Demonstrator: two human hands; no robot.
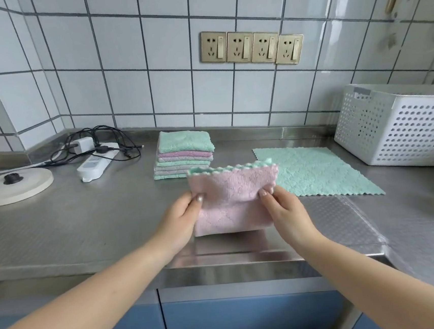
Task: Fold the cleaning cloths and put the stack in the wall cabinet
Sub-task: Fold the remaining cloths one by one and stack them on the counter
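Observation:
A pink cloth (233,197) with a green scalloped back is held up, folded in half, above the steel counter (84,225). My left hand (182,215) pinches its left edge and my right hand (285,208) pinches its right edge. Behind it stands a stack of folded cloths (184,154), green and pink, several high. One green cloth (314,170) lies flat and unfolded to the right. No wall cabinet is in view.
A white perforated basket (401,133) stands at the right rear. At the left rear lie a white power strip (96,164) with black cables and a round kettle base (13,185). Wall sockets (251,47) sit above. Blue cabinet doors (252,320) are below the counter.

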